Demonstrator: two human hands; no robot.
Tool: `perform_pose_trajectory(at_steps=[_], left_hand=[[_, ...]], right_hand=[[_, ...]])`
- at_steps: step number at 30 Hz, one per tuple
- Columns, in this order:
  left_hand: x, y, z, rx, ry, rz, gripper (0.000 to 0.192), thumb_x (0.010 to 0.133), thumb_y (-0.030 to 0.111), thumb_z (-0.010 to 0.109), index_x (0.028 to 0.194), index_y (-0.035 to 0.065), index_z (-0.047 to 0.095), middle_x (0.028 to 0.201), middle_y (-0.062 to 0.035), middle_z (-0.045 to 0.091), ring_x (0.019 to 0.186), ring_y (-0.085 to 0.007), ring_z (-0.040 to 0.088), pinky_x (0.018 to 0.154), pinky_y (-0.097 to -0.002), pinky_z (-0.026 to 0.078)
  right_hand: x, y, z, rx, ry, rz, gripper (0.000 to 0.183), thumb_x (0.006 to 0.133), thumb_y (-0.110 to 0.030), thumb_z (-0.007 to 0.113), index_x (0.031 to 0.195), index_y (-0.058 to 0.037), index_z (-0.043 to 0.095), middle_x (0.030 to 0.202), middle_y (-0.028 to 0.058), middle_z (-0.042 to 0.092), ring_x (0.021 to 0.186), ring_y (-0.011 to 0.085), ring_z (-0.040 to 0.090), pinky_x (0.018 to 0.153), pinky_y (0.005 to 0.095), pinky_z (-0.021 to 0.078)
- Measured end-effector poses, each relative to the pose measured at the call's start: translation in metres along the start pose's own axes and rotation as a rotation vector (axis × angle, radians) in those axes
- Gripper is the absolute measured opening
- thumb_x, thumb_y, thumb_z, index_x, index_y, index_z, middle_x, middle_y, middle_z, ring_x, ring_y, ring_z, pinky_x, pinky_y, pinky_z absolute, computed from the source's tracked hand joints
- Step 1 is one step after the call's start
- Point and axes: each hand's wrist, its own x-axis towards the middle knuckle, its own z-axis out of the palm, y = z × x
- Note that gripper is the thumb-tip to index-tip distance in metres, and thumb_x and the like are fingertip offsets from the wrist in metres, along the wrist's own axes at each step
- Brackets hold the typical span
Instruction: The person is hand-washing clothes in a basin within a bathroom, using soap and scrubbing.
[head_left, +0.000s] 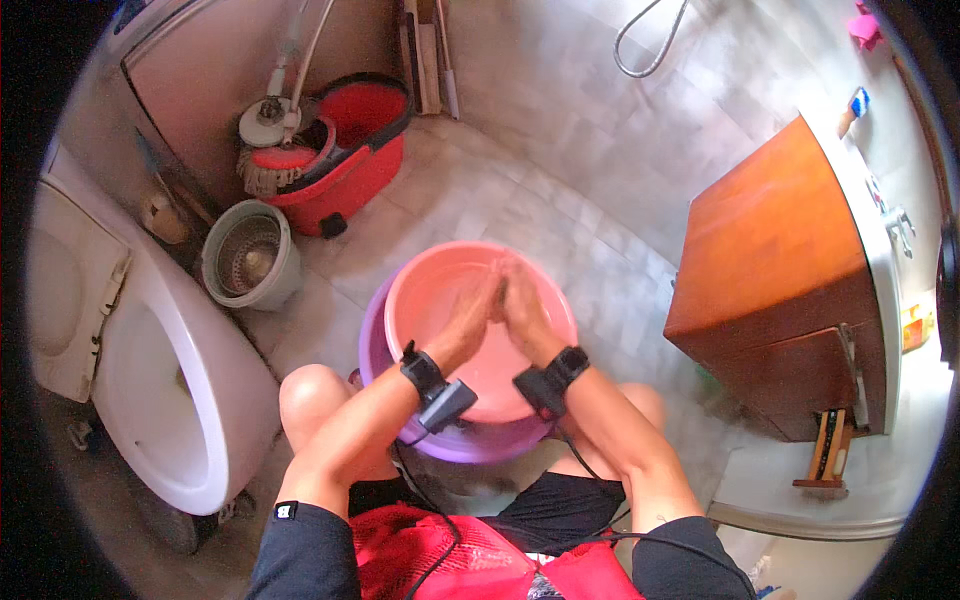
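Observation:
My left hand (466, 321) and my right hand (529, 309) meet over a pink plastic basin (402, 300). Their fingers point away from me and the palms face each other, touching near the fingertips. Whether anything small lies between the palms is hidden. The basin seems to hold shallow clear water. Beneath it sits a larger purple basin (487, 451), its rim showing at the left and near side. Each wrist wears a black strap with a small dark device and a cable.
A toilet (244, 405) stands at left, near a grey perforated bucket (291, 274) and a red mop bucket (337, 199) with a spin mop (271, 169). An orange-brown vanity cabinet (772, 232) with a protruding open drawer (825, 457) is at right. A hose (637, 73) hangs ahead.

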Motion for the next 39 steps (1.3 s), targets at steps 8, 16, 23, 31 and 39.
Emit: perform_pose_trajectory(at_steps=[8,16,23,31,39], left_hand=[[-0.005,-0.005,0.002,0.531,-0.073,0.218,0.044,0.093,0.029,0.048,0.127,0.0032,0.047,0.125,-0.0176,0.05,0.116,-0.0285,0.048,0.098,-0.0375,0.037],[-0.011,0.026,0.003,1.493,-0.144,0.822,0.037,0.088,0.015,0.051,0.123,0.0033,0.051,0.128,-0.0166,0.049,0.122,-0.0333,0.043,0.104,-0.0448,0.032],[-0.012,0.014,0.009,1.22,-0.14,0.767,0.026,0.085,0.014,0.053,0.107,-0.0005,0.055,0.106,-0.0186,0.055,0.101,-0.0349,0.051,0.089,-0.0422,0.041],[-0.017,0.009,0.009,1.252,-0.048,0.889,0.02,0.081,0.008,0.055,0.098,-0.0023,0.054,0.097,-0.0188,0.054,0.088,-0.0365,0.052,0.08,-0.0434,0.044],[-0.023,0.006,-0.09,1.696,0.169,0.739,0.034,0.078,0.019,0.063,0.099,-0.0051,0.053,0.101,-0.026,0.053,0.091,-0.0423,0.053,0.078,-0.0473,0.044]], right_hand=[[-0.027,-0.061,0.016,0.497,0.037,0.378,0.061,0.095,-0.054,0.026,0.116,-0.0022,0.05,0.104,0.013,0.059,0.097,0.0271,0.058,0.086,0.0377,0.0484],[-0.033,-0.052,0.005,0.763,0.125,0.418,0.048,0.092,-0.053,0.04,0.105,-0.0094,0.054,0.086,0.0034,0.059,0.071,0.0146,0.059,0.052,0.0237,0.0513],[-0.034,-0.031,0.005,0.691,0.32,0.479,0.035,0.093,-0.044,0.044,0.105,-0.0125,0.054,0.087,0.0024,0.057,0.075,0.0166,0.06,0.06,0.0359,0.0548],[-0.038,-0.033,0.005,0.464,0.145,0.334,0.037,0.091,-0.043,0.048,0.101,-0.0083,0.056,0.083,0.0046,0.057,0.068,0.0177,0.06,0.052,0.0373,0.0504],[-0.03,-0.027,-0.063,-0.271,-0.018,0.416,0.038,0.081,-0.04,0.065,0.081,-0.0026,0.057,0.059,0.0046,0.054,0.043,0.0133,0.051,0.037,0.0283,0.0419]])
